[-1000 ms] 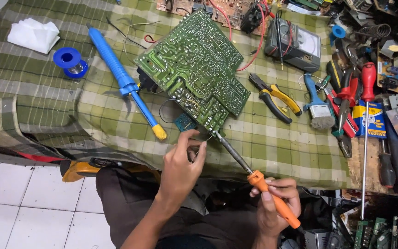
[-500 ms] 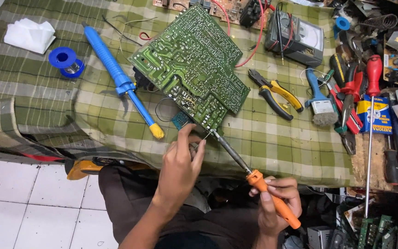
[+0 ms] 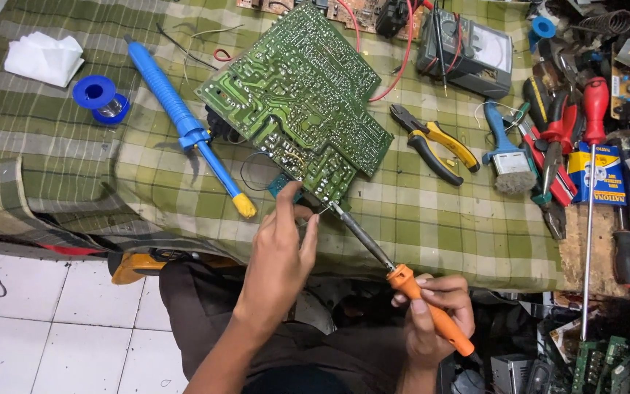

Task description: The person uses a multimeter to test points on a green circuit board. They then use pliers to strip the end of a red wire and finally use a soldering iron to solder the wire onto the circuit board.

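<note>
While tilted on green checked cloth (image 3: 417, 219), circuit board (image 3: 293, 102) touched at near corner: soldering iron (image 3: 395, 273), gripped by right hand (image 3: 435, 314); left hand (image 3: 282, 252) pinched narrow beside tip, contents unclear.

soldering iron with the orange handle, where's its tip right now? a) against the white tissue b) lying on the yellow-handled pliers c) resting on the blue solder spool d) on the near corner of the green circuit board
d: the right hand holds the soldering iron with its tip at the near corner of the green circuit board, beside the left hand fingertips.
</note>
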